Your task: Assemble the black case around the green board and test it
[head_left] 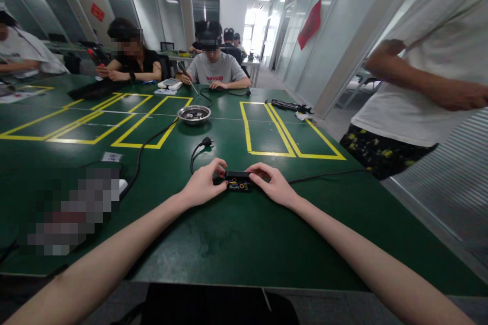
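A small open black electronics case (238,183) is held between both hands, low over the green table or resting on it; I cannot tell which. Its open side faces me and shows a circuit board with copper-coloured rings. My left hand (206,183) pinches the left end, thumb in front and fingers behind. At the right end, my right hand (272,183) grips with thumb and forefinger. A black cord with a plug (206,141) curves down behind my left hand, where its end is hidden. Another dark cable (328,175) runs off rightward from behind my right hand.
On the green table (213,244) stands a metal bowl (194,115) with small metal parts. A power strip cable (139,162) crosses the left side, near a blurred object (76,213). Black tools (287,106) lie back right. People sit opposite; one person stands at right.
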The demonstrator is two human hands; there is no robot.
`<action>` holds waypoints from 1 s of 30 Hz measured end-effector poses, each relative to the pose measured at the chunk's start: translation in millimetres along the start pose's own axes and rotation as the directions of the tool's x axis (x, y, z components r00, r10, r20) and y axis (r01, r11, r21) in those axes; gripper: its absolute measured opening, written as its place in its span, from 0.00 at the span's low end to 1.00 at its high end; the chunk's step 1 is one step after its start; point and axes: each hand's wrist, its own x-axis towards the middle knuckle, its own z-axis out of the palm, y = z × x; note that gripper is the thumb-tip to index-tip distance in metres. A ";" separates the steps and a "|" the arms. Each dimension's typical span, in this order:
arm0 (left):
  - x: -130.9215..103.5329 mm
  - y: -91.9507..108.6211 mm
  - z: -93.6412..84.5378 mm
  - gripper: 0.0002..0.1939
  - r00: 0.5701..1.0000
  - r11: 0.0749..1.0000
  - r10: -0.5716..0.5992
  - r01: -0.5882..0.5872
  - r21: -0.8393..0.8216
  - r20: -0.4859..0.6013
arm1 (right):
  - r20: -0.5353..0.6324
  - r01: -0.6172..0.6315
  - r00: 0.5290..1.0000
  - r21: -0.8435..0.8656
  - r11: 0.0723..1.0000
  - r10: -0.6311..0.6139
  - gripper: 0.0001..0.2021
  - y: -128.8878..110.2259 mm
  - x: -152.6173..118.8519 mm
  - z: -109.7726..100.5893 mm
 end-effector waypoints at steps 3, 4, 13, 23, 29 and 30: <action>0.4 -1.6 0.7 0.13 0.999 0.999 0.024 -0.024 0.022 0.032 | 0.045 0.014 0.999 -0.035 0.999 -0.013 0.10 -1.1 -1.2 -2.0; 0.7 -2.1 0.8 0.11 0.999 0.999 0.033 -0.034 0.028 0.040 | 0.055 0.025 0.998 -0.050 0.998 -0.022 0.09 -0.9 -1.6 -2.5; -1.8 0.5 -3.8 0.12 0.994 0.995 0.071 -0.076 0.063 0.087 | 0.116 0.140 0.986 -0.159 0.977 -0.122 0.08 1.0 -2.5 -6.0; -1.5 -1.0 -3.1 0.13 0.985 0.985 0.120 -0.134 0.113 0.122 | 0.236 0.309 0.943 -0.369 0.877 -0.233 0.17 1.8 -4.4 -9.4; -2.2 2.0 -3.2 0.15 0.973 0.968 0.171 -0.195 0.159 0.152 | 0.341 0.426 0.898 -0.519 0.741 -0.277 0.16 -5.6 -3.7 -3.9; -1.9 2.6 -2.4 0.16 0.968 0.959 0.193 -0.220 0.179 0.161 | 0.356 0.442 0.891 -0.538 0.718 -0.281 0.15 -5.6 -3.6 -3.2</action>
